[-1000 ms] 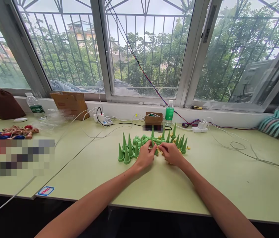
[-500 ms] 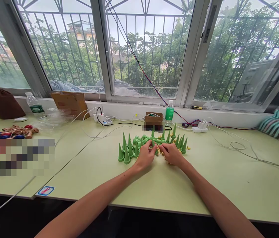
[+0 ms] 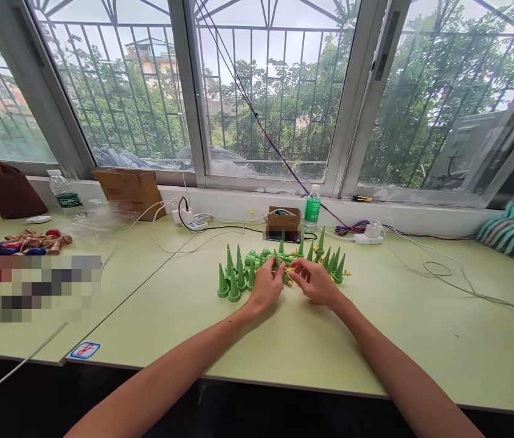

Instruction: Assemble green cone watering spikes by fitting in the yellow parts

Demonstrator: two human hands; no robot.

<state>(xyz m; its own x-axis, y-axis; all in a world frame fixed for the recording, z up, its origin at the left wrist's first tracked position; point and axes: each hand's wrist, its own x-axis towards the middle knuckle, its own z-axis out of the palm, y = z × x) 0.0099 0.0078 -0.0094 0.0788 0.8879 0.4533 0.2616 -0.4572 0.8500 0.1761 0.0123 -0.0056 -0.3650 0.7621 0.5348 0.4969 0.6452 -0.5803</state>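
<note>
My left hand [image 3: 266,285] and my right hand [image 3: 315,281] meet over a heap of green plastic cone spikes [image 3: 284,261] on the pale green table [image 3: 284,340]. The left hand's fingers are curled round a green cone. The right hand pinches a small yellow piece [image 3: 289,269] against that cone. Several cones stand upright in a group [image 3: 235,277] just left of my left hand, and several more stand to the right [image 3: 333,263]. Loose cones and small yellow parts lie behind and under my hands.
A small cardboard box [image 3: 283,220] and a green bottle [image 3: 312,209] stand behind the heap. White and black cables [image 3: 439,267] trail across the table to the right. At far left lie a larger box [image 3: 129,190], a water bottle [image 3: 65,196] and wooden toys [image 3: 28,242].
Both hands have lifted a little off the table and moved slightly away from me. The yellow piece now shows between the fingertips.
</note>
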